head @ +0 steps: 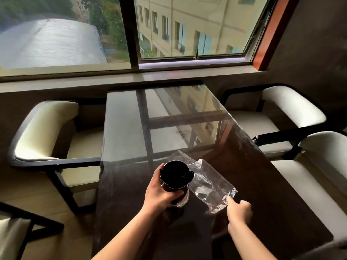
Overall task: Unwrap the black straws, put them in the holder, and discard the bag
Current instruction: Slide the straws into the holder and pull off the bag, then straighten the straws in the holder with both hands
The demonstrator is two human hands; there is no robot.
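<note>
Gripping holder (175, 184) and, seemingly, bag (210, 186).

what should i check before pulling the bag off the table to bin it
1. Straws in the holder: ok, dark mass fills its top.
2. Plastic bag empty: seems ok, looks clear.
3. Right hand grips the bag: ok, fingers pinch its near corner.
4. Left hand steadies the holder: ok, wrapped round it.
5. Bag free of the holder: cannot tell, its far end lies beside it.
6. Bin within reach: cannot tell, none in view.
</note>
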